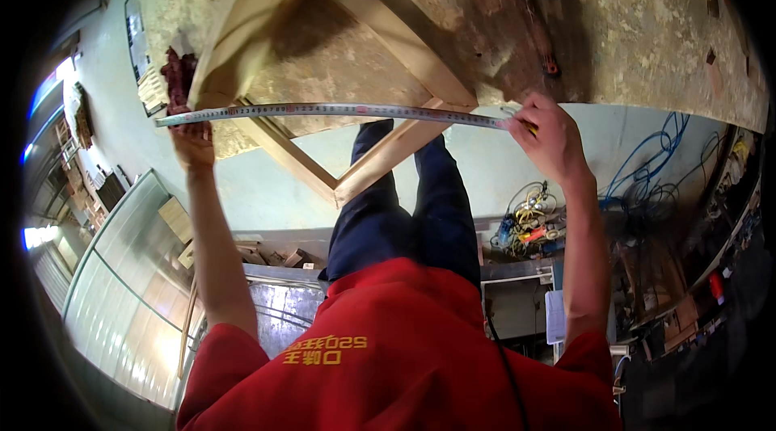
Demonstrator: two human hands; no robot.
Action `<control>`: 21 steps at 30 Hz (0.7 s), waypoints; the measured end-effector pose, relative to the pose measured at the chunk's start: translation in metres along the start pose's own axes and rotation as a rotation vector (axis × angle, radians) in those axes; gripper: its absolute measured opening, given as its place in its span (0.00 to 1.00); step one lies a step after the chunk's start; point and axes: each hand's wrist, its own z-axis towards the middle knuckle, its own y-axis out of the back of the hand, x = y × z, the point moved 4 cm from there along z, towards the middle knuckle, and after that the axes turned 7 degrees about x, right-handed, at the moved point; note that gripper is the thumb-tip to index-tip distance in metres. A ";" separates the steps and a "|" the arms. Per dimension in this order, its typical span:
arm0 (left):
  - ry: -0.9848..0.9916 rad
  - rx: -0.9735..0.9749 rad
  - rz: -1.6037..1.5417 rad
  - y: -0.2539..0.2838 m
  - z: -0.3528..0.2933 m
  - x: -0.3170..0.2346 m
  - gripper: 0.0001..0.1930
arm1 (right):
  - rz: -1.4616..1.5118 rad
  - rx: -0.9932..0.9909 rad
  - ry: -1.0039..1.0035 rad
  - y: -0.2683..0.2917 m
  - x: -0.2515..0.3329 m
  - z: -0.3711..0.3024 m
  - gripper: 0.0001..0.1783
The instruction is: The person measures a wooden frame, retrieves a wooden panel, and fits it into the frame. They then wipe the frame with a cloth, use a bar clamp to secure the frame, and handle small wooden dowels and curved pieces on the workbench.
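A pale steel tape measure [323, 110] is stretched from side to side across a wooden frame [376, 163] of light boards joined at angled corners. At its left stretch my left hand [194, 147] is closed, its fingers partly hidden by the blade. Just beyond that hand is a dark red, rough-looking thing [179, 79] whose kind I cannot make out. My right hand [552, 136] pinches the tape's other end, with a small yellow and black piece showing at the fingers. One frame corner points toward my legs, below the tape.
The frame lies on a worn, stained board top [614, 35]. Blue hoses or cables [659, 156] coil on the floor at right, near a heap of cords and tools [529, 221]. A translucent panel [129, 269] stands at left. A dark strip-like thing [533, 23] lies on the board.
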 end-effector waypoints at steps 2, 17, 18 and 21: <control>-0.018 -0.011 0.158 0.071 -0.016 0.022 0.21 | 0.081 -0.061 0.059 0.012 0.001 -0.008 0.10; 0.252 0.134 0.521 -0.046 -0.173 0.169 0.18 | -0.285 -0.805 -0.152 0.119 -0.082 0.091 0.20; 0.290 0.225 0.433 -0.055 -0.187 0.177 0.18 | -0.342 -0.855 -0.126 0.125 -0.087 0.094 0.19; 0.271 0.327 0.228 -0.083 -0.228 0.205 0.17 | -0.476 -1.015 0.030 0.141 -0.076 0.093 0.18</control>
